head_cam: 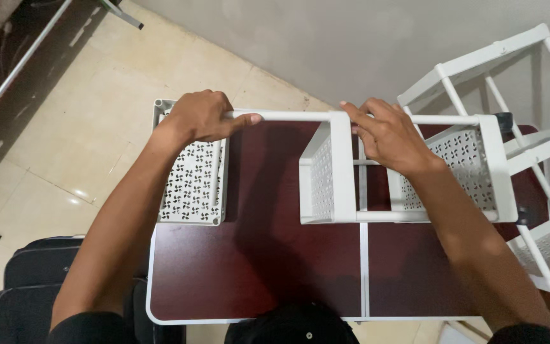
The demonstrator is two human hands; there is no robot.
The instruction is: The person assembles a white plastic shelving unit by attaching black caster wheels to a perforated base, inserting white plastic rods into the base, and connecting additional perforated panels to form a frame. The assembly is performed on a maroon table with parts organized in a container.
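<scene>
My left hand (204, 116) grips a thin white tube (288, 116) that runs along the far edge of a dark red-brown table (256, 267). The tube's left end meets a white perforated shelf tray (192, 185) lying at the table's left edge. My right hand (386, 137) rests on the same tube where it joins a white perforated basket-like shelf (332, 172), fingers curled over its top corner. That shelf lies on its side across the table's right half.
A second white shelf rack (510, 57) stands tilted at the right, against a grey wall. A black chair (39, 274) sits at the lower left. Beige floor tiles (97, 127) lie to the left, with a metal bar (20, 64) at the upper left.
</scene>
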